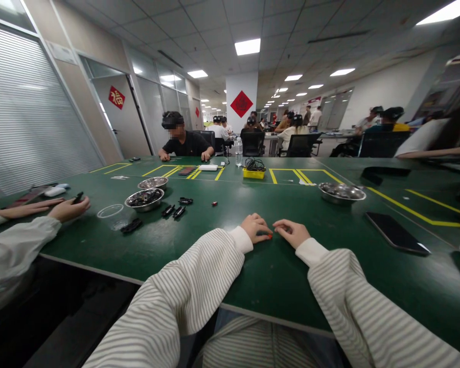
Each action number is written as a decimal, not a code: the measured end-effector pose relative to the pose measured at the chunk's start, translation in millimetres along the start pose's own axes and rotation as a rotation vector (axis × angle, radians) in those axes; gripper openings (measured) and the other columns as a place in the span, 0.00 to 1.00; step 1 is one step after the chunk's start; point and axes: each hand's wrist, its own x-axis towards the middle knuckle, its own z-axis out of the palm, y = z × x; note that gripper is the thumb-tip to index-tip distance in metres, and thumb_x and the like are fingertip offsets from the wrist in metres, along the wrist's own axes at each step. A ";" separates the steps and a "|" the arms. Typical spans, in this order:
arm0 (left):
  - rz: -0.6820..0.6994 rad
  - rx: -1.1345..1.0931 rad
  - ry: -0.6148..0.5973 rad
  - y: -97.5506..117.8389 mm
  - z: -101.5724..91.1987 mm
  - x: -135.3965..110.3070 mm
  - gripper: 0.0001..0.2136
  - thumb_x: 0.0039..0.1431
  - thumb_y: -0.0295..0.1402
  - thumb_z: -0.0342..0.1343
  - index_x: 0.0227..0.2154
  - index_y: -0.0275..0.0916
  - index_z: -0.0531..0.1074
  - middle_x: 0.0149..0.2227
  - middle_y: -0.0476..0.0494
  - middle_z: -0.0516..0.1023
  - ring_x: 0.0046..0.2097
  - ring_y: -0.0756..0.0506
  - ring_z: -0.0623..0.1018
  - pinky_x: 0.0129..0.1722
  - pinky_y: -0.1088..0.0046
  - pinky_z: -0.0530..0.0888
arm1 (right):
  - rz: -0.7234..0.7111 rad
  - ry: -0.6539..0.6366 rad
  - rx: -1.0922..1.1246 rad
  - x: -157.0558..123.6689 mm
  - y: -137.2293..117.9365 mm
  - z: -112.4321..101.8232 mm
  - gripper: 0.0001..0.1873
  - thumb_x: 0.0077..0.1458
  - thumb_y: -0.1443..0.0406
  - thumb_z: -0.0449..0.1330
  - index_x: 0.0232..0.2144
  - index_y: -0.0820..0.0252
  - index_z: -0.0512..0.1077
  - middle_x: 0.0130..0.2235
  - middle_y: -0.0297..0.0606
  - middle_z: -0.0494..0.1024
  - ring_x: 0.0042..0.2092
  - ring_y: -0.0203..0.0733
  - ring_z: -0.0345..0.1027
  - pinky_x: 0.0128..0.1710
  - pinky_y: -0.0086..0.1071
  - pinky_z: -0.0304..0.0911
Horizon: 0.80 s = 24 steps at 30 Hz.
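My left hand (256, 228) rests over the green table with its fingers curved down, the fingertips closed on a small orange-red piece (270, 236). The piece is partly hidden by those fingers, and its kind is too small to make out. Just to the right is my right hand (293, 233), its thumb and fingers slightly apart and pointing at the piece, with nothing visible in them. A small gap separates the two hands. Beyond my left hand lies a small red-and-black part (214, 204), and several black plastic parts (179, 212) are farther left.
Metal bowls (163, 193) of dark parts and a clear plastic bowl (106, 210) stand left; another metal bowl (362, 196) stands right, near a phone (396, 232). A yellow tray (253, 174) with black cable and a bottle (238, 152) are ahead. A co-worker's hand (71, 208) holds a black part.
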 end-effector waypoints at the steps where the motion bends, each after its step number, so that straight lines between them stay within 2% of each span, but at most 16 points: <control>1: -0.029 0.003 0.016 -4.3 -2.4 -0.6 0.12 0.46 0.40 0.49 0.35 0.47 0.69 0.34 0.48 0.68 0.40 0.47 0.61 0.38 0.71 0.59 | 0.006 -0.007 -0.004 -0.1 0.4 0.5 0.10 0.42 0.64 0.50 0.28 0.60 0.68 0.26 0.35 0.74 0.26 0.35 0.65 0.26 0.28 0.59; 2: -0.083 0.020 0.047 -11.0 -5.9 -1.9 0.12 0.46 0.39 0.50 0.36 0.47 0.68 0.35 0.48 0.68 0.40 0.47 0.61 0.39 0.70 0.59 | 0.011 -0.013 -0.011 -0.3 0.5 0.9 0.10 0.42 0.64 0.50 0.28 0.60 0.68 0.26 0.35 0.73 0.26 0.35 0.64 0.25 0.28 0.59; 4: -0.280 0.105 0.151 -30.8 -15.3 -7.7 0.12 0.46 0.37 0.50 0.36 0.46 0.68 0.38 0.47 0.66 0.43 0.45 0.59 0.41 0.67 0.58 | 0.003 -0.032 -0.033 -0.6 0.1 1.5 0.11 0.42 0.63 0.50 0.28 0.60 0.69 0.26 0.35 0.73 0.26 0.34 0.63 0.25 0.27 0.59; 7: -0.715 0.287 0.320 -70.9 -30.1 -23.3 0.15 0.45 0.32 0.51 0.39 0.44 0.65 0.44 0.43 0.61 0.48 0.40 0.54 0.43 0.63 0.57 | -0.055 -0.079 -0.071 -1.1 -0.9 2.1 0.12 0.42 0.63 0.50 0.30 0.60 0.69 0.28 0.36 0.71 0.25 0.33 0.62 0.25 0.27 0.58; 9: -0.942 0.314 0.320 -96.4 -36.5 -34.5 0.15 0.45 0.30 0.50 0.40 0.42 0.64 0.44 0.41 0.61 0.47 0.41 0.56 0.41 0.65 0.59 | -0.102 -0.116 -0.093 -1.2 -0.9 2.3 0.13 0.42 0.65 0.50 0.32 0.61 0.68 0.29 0.37 0.71 0.25 0.33 0.60 0.26 0.28 0.58; 11: -1.040 0.287 0.248 -114.4 -38.7 -42.0 0.13 0.46 0.30 0.48 0.38 0.41 0.66 0.40 0.40 0.64 0.43 0.42 0.60 0.39 0.67 0.61 | -0.162 -0.156 -0.109 -1.2 -0.3 2.4 0.14 0.41 0.66 0.50 0.34 0.60 0.68 0.30 0.36 0.70 0.25 0.32 0.59 0.27 0.28 0.58; 13: -0.997 0.256 0.175 -121.5 -36.8 -43.7 0.11 0.47 0.29 0.47 0.35 0.41 0.68 0.36 0.42 0.66 0.40 0.45 0.63 0.38 0.70 0.62 | -0.198 -0.169 -0.129 -1.2 0.4 2.6 0.14 0.41 0.66 0.51 0.34 0.59 0.68 0.30 0.36 0.70 0.24 0.32 0.58 0.28 0.28 0.58; 16: -0.750 0.191 0.100 -112.3 -28.5 -36.5 0.10 0.46 0.26 0.47 0.32 0.41 0.69 0.33 0.46 0.67 0.37 0.48 0.65 0.38 0.74 0.62 | -0.218 -0.183 -0.155 -1.4 0.6 3.0 0.14 0.42 0.63 0.52 0.34 0.59 0.68 0.30 0.36 0.69 0.24 0.31 0.56 0.28 0.28 0.57; 20: -0.399 0.042 0.033 -78.2 -13.5 -21.0 0.09 0.44 0.26 0.48 0.30 0.39 0.69 0.30 0.48 0.67 0.33 0.51 0.66 0.37 0.76 0.63 | -0.204 -0.196 -0.182 -1.2 0.3 3.3 0.11 0.42 0.62 0.53 0.29 0.58 0.70 0.29 0.36 0.69 0.22 0.31 0.55 0.26 0.27 0.56; 24: -0.179 -0.073 0.005 -40.9 -3.0 -11.6 0.07 0.45 0.30 0.50 0.29 0.39 0.69 0.28 0.49 0.68 0.31 0.52 0.66 0.35 0.77 0.64 | -0.190 -0.189 -0.188 -0.4 0.1 3.4 0.09 0.41 0.62 0.54 0.26 0.59 0.71 0.26 0.35 0.69 0.22 0.30 0.55 0.25 0.27 0.55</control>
